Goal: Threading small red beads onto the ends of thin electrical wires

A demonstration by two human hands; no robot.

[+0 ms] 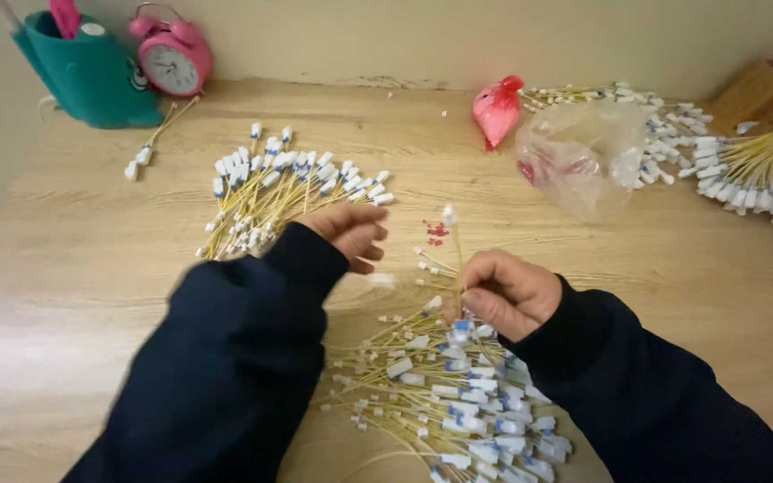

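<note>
Right hand (507,293) pinches 1 thin yellow cable (454,255) upright; light, flexible, best held near its white connector; left hand (351,231) blurred, loosely curled, seemingly empty.

A light wooden table (73,268) with visible grain fills the scene, its far edge set against a plain cream wall (422,36), with a paler wall surface showing at far left under soft, even light.

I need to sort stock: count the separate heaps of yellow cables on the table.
4: far left heap, near heap, right-edge heap, small back heap. Bags may hide more.
</note>
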